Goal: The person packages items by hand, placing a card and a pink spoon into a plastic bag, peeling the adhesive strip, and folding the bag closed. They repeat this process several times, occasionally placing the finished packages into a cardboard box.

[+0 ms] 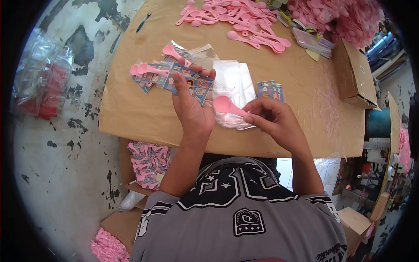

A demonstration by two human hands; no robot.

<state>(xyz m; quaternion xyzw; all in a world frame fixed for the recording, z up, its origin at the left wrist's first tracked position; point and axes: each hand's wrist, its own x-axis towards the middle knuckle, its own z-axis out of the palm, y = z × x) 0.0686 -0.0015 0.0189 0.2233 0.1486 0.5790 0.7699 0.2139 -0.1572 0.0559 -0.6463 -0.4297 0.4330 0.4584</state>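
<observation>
My left hand (192, 107) is closed on a blue printed card (181, 81), thumb across its front; clear plastic shows around the card. A pink spoon (224, 105) is pinched by its handle in my right hand (275, 120), its bowl pointing toward my left palm. Beyond my left hand lie clear packets with cards and pink spoons (150, 70). Between my hands, a stack of clear plastic bags (233, 81) rests on the table. Just past my right hand sits a small stack of blue cards (270, 90).
A heap of loose pink spoons (235, 13) covers the far side of the brown table (144, 118). An open cardboard box (355, 72) stands at the right edge. Below the left edge, a box holds packed spoons (149, 163). A pen (143, 22) lies far left.
</observation>
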